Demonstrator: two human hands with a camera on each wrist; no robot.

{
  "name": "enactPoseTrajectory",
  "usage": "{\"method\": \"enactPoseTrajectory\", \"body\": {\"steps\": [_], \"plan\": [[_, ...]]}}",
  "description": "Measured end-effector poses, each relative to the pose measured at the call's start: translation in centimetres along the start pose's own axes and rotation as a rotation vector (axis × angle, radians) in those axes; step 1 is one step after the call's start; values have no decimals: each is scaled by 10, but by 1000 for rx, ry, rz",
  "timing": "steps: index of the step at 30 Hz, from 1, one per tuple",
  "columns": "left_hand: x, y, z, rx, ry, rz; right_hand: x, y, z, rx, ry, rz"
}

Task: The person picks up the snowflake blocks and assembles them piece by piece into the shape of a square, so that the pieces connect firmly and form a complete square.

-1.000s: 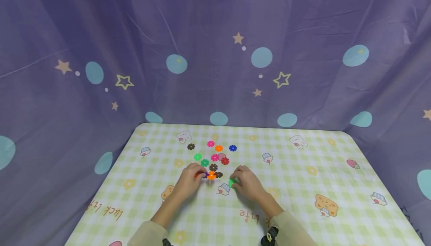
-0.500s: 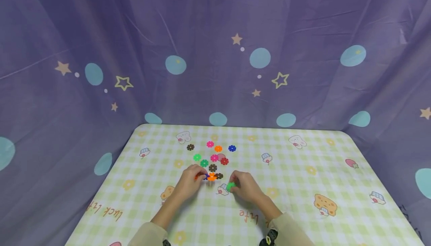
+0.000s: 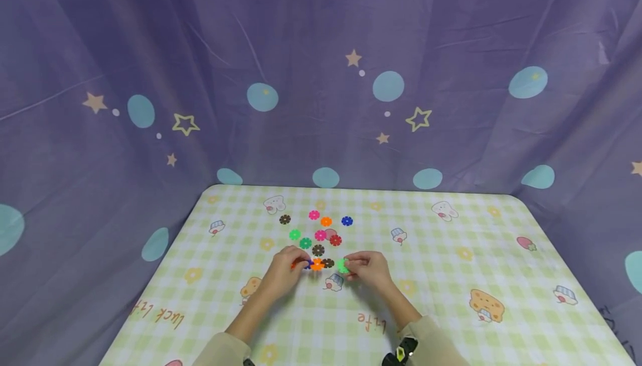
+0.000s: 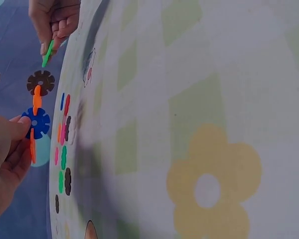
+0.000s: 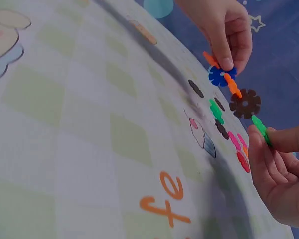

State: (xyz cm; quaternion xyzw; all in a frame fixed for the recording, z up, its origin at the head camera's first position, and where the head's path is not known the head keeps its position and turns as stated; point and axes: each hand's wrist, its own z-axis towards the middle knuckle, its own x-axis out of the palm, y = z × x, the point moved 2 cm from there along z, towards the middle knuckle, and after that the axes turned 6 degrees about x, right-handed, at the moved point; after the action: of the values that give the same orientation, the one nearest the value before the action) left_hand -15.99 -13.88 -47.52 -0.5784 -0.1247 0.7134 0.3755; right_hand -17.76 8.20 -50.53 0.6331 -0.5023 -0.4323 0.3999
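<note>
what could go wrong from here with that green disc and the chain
The left hand pinches the chain at the blue disc, so pressing on the brown end disc might loosen a joint. The green disc in the right hand could hit the brown one's rim between slots and slip. Both are held raised, so a dropped piece might knock the loose discs nearby.
</note>
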Motion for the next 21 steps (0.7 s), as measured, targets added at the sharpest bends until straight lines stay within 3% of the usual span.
{"method": "enactPoseTrajectory", "body": {"steps": [3, 13, 21], "plan": [[0, -1, 0, 16, 6, -5, 1, 1, -1, 47, 16, 39], [1, -6, -1, 61, -12, -9, 4, -1, -1, 93, 31, 124], [4, -10, 0, 189, -74, 7, 7, 2, -3, 153, -8, 134]]}}
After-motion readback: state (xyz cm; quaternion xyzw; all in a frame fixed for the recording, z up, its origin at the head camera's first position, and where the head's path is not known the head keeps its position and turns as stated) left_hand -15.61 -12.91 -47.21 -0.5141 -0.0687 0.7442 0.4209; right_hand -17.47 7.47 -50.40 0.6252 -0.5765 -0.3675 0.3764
